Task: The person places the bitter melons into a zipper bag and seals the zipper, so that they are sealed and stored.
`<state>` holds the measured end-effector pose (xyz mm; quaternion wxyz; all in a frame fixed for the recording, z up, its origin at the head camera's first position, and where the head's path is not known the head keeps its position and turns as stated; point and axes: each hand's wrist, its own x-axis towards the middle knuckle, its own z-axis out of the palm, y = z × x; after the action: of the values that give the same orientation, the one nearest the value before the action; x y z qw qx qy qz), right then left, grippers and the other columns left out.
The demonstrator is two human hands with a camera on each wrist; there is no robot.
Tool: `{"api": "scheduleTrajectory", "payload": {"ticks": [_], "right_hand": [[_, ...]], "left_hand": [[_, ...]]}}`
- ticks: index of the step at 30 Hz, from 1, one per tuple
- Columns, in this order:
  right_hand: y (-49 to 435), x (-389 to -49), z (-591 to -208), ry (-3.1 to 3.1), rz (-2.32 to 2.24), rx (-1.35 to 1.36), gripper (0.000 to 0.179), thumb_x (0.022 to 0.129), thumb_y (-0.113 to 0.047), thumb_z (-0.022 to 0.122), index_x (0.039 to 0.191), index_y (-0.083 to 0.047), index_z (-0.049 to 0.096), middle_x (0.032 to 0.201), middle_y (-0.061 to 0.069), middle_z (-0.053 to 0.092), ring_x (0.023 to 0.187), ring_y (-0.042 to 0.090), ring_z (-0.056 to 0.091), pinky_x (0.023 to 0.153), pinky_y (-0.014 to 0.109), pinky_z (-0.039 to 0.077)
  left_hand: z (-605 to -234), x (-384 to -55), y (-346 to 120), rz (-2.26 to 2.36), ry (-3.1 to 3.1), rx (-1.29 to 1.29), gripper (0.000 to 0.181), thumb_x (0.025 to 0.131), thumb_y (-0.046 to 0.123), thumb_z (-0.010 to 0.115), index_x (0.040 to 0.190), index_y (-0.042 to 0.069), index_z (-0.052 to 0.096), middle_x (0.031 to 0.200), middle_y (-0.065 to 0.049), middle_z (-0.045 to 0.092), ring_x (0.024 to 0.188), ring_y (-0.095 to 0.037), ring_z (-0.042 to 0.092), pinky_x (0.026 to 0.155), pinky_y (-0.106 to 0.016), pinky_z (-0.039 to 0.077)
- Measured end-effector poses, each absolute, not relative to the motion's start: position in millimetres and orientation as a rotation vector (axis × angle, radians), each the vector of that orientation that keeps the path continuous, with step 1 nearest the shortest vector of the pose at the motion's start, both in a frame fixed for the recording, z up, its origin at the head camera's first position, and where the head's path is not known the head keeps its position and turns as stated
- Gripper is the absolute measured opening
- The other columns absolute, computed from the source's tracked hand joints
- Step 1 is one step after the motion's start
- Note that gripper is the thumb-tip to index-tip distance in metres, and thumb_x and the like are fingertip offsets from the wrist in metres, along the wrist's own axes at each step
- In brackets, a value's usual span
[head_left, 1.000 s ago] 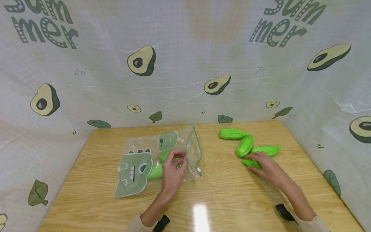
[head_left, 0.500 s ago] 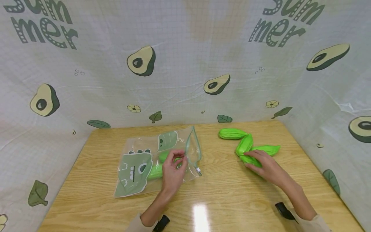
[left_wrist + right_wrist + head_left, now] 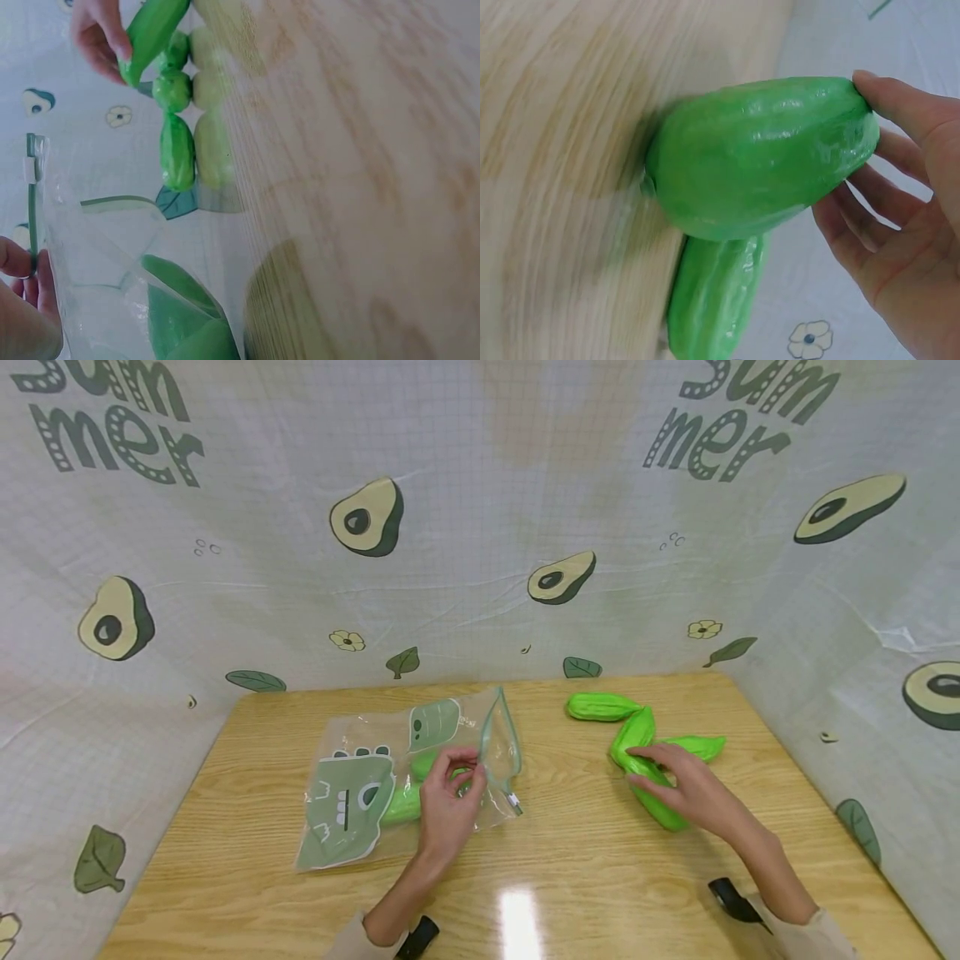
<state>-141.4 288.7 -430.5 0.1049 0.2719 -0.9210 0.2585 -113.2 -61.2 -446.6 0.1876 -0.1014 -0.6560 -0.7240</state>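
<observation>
My left hand (image 3: pixel 450 806) pinches the edge of a clear zip bag (image 3: pixel 330 839) by its mouth, thumb against fingers. A green-and-white creature is printed on the bag, and green gourds (image 3: pixel 403 804) show inside it. My right hand (image 3: pixel 693 789) holds a glossy green ridged gourd (image 3: pixel 660 806) by its narrow end, thumb on one side and fingers on the other. In the right wrist view this gourd (image 3: pixel 757 157) stands tilted, its wide end close to the wood. Beside it lie three more gourds: one at the back (image 3: pixel 602 706), one in the middle (image 3: pixel 632 733), one partly hidden behind the hand (image 3: pixel 701 746).
The wooden table (image 3: pixel 570 860) ends at the back and sides against a white sheet (image 3: pixel 465 527) printed with avocados and leaves. The bag's mouth gapes to the right, with a zip slider (image 3: pixel 514 800) at its near corner. Black straps (image 3: pixel 418 937) sit at both wrists.
The gourd in my right hand has tilted up and swung toward me, its wide end now showing below the hand. My left hand and the bag have stayed in place.
</observation>
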Motion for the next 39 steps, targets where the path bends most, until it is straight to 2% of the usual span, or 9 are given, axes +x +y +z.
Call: {"api": "scheduleTrajectory", "payload": {"ticks": [11, 19, 25, 28, 34, 39], "right_hand": [[284, -146, -428, -2.689, 0.848, 0.712, 0.040, 0.093, -0.015, 0.078, 0.129, -0.002, 0.067, 0.115, 0.007, 0.072, 0.093, 0.010, 0.063, 0.075, 0.038, 0.061], [277, -150, -425, -2.687, 1.017, 0.631, 0.040, 0.095, -0.015, 0.076, 0.131, -0.001, 0.065, 0.122, 0.014, 0.070, 0.102, 0.028, 0.068, 0.080, 0.045, 0.063], [275, -151, -425, -2.683, 1.081, 0.574, 0.040, 0.097, -0.017, 0.074, 0.133, -0.004, 0.065, 0.124, 0.014, 0.069, 0.109, 0.027, 0.066, 0.084, 0.047, 0.062], [274, -152, -424, -2.678, 1.112, 0.553, 0.040, 0.097, -0.018, 0.074, 0.134, -0.005, 0.065, 0.123, 0.013, 0.069, 0.110, 0.020, 0.064, 0.085, 0.043, 0.062], [269, -155, -423, -2.671, 1.180, 0.511, 0.042, 0.098, -0.019, 0.073, 0.136, -0.004, 0.064, 0.124, 0.014, 0.068, 0.110, -0.001, 0.058, 0.086, 0.023, 0.060], [263, -158, -421, -2.644, 1.238, 0.480, 0.043, 0.098, -0.020, 0.073, 0.136, -0.004, 0.063, 0.125, 0.014, 0.067, 0.109, -0.007, 0.055, 0.086, 0.016, 0.057]], "left_hand": [[-446, -114, -62, -2.046, -1.852, -0.283, 0.022, 0.089, -0.017, 0.063, 0.110, -0.008, 0.061, 0.110, -0.020, 0.063, 0.104, -0.037, 0.064, 0.092, -0.032, 0.060], [-447, -114, -63, -2.029, -1.864, -0.286, 0.021, 0.090, -0.016, 0.063, 0.109, -0.008, 0.061, 0.110, -0.019, 0.063, 0.103, -0.033, 0.064, 0.091, -0.031, 0.060], [-446, -114, -62, -2.025, -1.857, -0.289, 0.021, 0.089, -0.017, 0.063, 0.109, -0.008, 0.061, 0.109, -0.020, 0.063, 0.102, -0.032, 0.064, 0.091, -0.031, 0.061], [-447, -114, -62, -2.025, -1.854, -0.287, 0.022, 0.089, -0.017, 0.063, 0.109, -0.008, 0.061, 0.108, -0.020, 0.064, 0.102, -0.033, 0.064, 0.091, -0.031, 0.061], [-447, -114, -62, -2.034, -1.854, -0.285, 0.022, 0.089, -0.017, 0.063, 0.109, -0.008, 0.061, 0.109, -0.020, 0.063, 0.102, -0.035, 0.064, 0.091, -0.031, 0.060], [-445, -114, -62, -2.040, -1.856, -0.278, 0.022, 0.089, -0.017, 0.063, 0.109, -0.008, 0.061, 0.109, -0.019, 0.063, 0.102, -0.032, 0.064, 0.092, -0.032, 0.060]]}}
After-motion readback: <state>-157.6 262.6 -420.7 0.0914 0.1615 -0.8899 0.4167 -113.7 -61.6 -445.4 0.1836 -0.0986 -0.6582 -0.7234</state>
